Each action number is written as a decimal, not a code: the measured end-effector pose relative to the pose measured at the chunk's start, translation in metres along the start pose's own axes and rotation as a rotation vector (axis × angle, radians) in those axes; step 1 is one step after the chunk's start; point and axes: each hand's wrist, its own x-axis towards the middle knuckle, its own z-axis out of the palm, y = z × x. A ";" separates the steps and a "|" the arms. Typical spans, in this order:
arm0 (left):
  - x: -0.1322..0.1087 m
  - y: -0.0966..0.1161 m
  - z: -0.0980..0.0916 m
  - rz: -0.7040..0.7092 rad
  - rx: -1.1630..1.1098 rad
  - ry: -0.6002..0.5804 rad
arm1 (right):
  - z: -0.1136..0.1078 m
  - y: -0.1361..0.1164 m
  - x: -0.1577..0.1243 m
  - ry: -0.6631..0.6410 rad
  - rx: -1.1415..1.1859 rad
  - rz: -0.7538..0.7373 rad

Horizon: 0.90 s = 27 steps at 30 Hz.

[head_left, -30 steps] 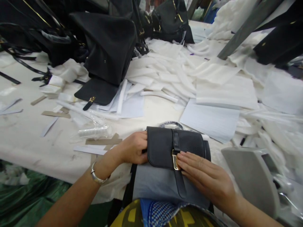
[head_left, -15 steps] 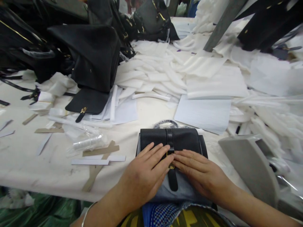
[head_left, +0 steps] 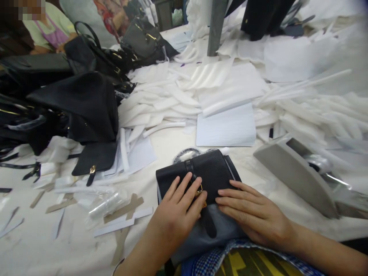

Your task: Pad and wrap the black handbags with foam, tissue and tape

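Note:
A black leather bag (head_left: 209, 168) lies flat at the table's front edge, close to my body. Across its flap runs a strap with a gold buckle (head_left: 199, 190), and the black strap end (head_left: 209, 224) points toward me. My left hand (head_left: 175, 214) rests on the flap with fingers stretched out, beside and partly over the buckle. On the right side of the bag lies my right hand (head_left: 253, 211), flat, fingers extended over the flap's lower edge. A plastic-wrapped handle (head_left: 185, 153) shows behind the bag.
Black bags (head_left: 89, 107) stand at the left. White foam strips (head_left: 161, 99) and light sheets (head_left: 227, 126) cover the table's middle. A grey tape dispenser (head_left: 296, 172) stands at the right. Card strips (head_left: 123, 211) lie left of my bag. A person (head_left: 51, 30) is at the far left.
My hands have moved apart: the right hand slid away from the buckle to the bag's right side. The bag appears slightly turned. The view has shifted, bringing a person into sight.

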 end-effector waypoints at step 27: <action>0.004 -0.002 0.002 -0.732 -0.881 0.037 | 0.008 -0.001 -0.002 0.156 -0.042 0.338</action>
